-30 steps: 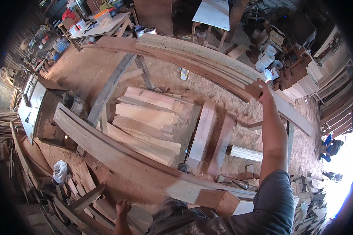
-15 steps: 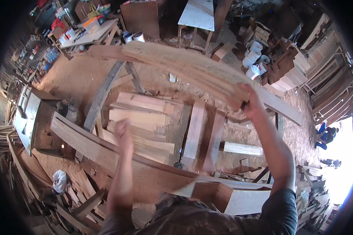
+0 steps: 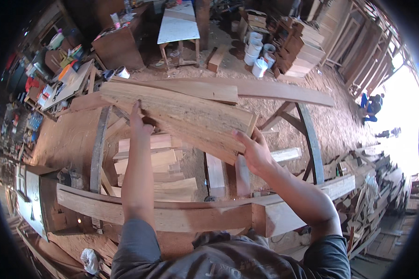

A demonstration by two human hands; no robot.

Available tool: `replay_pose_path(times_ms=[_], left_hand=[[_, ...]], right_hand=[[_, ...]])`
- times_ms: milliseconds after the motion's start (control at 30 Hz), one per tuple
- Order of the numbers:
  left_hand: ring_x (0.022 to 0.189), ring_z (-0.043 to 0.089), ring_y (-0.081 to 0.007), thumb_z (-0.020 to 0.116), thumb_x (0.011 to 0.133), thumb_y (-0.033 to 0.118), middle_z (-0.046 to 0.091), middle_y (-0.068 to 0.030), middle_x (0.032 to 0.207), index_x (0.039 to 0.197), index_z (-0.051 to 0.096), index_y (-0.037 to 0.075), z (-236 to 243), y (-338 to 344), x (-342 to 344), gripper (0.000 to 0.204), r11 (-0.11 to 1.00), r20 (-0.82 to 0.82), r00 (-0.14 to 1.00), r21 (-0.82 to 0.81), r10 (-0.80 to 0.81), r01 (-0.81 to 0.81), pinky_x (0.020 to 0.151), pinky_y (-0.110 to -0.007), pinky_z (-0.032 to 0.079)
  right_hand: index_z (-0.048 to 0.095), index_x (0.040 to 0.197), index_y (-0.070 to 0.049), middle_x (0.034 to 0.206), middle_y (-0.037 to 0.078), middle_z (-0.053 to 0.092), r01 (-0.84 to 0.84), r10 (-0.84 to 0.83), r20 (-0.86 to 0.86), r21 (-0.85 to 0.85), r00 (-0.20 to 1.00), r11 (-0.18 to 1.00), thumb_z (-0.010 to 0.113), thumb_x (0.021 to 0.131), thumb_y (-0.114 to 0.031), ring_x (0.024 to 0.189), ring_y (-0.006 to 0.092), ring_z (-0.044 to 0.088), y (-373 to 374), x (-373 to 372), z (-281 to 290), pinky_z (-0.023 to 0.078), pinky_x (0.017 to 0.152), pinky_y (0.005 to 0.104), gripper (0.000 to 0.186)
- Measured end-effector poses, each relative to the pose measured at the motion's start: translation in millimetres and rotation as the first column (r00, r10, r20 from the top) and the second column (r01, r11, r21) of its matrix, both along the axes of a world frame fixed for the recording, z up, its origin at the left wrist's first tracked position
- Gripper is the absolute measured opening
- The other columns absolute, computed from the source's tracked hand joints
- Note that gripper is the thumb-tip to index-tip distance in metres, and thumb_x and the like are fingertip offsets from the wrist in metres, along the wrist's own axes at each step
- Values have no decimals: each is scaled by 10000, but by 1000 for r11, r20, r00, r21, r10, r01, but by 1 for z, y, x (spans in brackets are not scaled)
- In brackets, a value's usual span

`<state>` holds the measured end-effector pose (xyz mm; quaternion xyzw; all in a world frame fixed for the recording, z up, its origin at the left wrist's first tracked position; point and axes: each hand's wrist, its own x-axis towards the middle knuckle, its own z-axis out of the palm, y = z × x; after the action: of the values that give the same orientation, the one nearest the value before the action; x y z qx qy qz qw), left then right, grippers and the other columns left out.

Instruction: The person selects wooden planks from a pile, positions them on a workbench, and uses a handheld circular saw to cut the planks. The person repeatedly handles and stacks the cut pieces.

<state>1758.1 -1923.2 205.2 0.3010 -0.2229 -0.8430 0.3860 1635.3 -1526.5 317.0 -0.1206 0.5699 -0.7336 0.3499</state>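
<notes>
Both my hands hold a wide, rough-faced wooden plank [image 3: 186,116] up in front of me, tilted with its right end nearer. My left hand [image 3: 140,122] grips its near edge toward the left end. Around the right end closes my right hand [image 3: 255,151], thumb on the upper face; its other fingers are partly hidden. Just behind the plank, a second board [image 3: 209,89] lies on a long beam [image 3: 288,92] across the trestles. Nearer my body runs another long beam [image 3: 172,216], with a short wooden block [image 3: 279,218] at its right part.
Stacked boards [image 3: 146,162] lie on the ground beneath the plank. A dark trestle leg [image 3: 310,144] stands at right. Farther off are white buckets [image 3: 260,67], a white-topped table [image 3: 179,25] and a crouching person [image 3: 371,106]. Scrap wood [image 3: 368,186] is heaped at right.
My left hand, earlier free above the stacked boards, now grips the plank. The plank has come apart from the board behind it and nearer to me. My view has swung right.
</notes>
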Motion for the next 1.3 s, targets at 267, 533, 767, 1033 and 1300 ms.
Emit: replay_pose_path(times_ms=[267, 533, 767, 1033, 1300], left_hand=[[1446, 534, -339, 398, 1091, 699, 546, -95, 1573, 1604, 450, 140, 64, 172, 88, 761, 988, 30, 995, -131, 90, -86, 1222, -495, 463], [1477, 492, -316, 324, 1074, 763, 461, -112, 1633, 1679, 332, 168, 74, 327, 189, 848, 909, 298, 894, -353, 334, -222, 1224, -480, 447], [1474, 486, -328, 295, 1061, 786, 438, -115, 1642, 1674, 335, 157, 79, 450, 223, 880, 927, 203, 918, -238, 340, -291, 1221, -494, 447], [1481, 472, -321, 405, 1000, 835, 445, -92, 1638, 1659, 367, 177, 102, 562, 215, 931, 938, 34, 963, -239, 267, -252, 1237, -496, 409], [1476, 468, -314, 456, 944, 898, 443, -135, 1614, 1666, 328, 151, 146, 641, 138, 1046, 935, 31, 999, -354, -11, 21, 1242, -494, 405]], right_hand=[[382, 1516, 63, 1377, 258, 652, -204, 307, -354, 298, 883, 932, 808, 991, -239, 1315, 304, 645, 160, 95, 46, 516, 1109, 413, 741], [380, 1470, 75, 1342, 306, 669, -317, 525, -348, 503, 777, 804, 836, 964, -344, 1291, 444, 657, 293, 167, 42, 524, 1074, 475, 799], [411, 1493, 54, 1356, 197, 673, -358, 519, -168, 547, 838, 756, 912, 901, -219, 1323, 262, 625, 419, 165, 46, 478, 1128, 398, 822], [473, 1512, 46, 1477, 160, 589, -111, 164, -437, 145, 884, 983, 970, 789, -402, 1411, 289, 558, 563, 156, 55, 408, 1223, 463, 986], [511, 1520, -90, 1482, 193, 575, 257, 526, -714, 675, 462, 691, 938, 761, -443, 1379, 414, 561, 579, 192, 98, 480, 1151, 509, 939]])
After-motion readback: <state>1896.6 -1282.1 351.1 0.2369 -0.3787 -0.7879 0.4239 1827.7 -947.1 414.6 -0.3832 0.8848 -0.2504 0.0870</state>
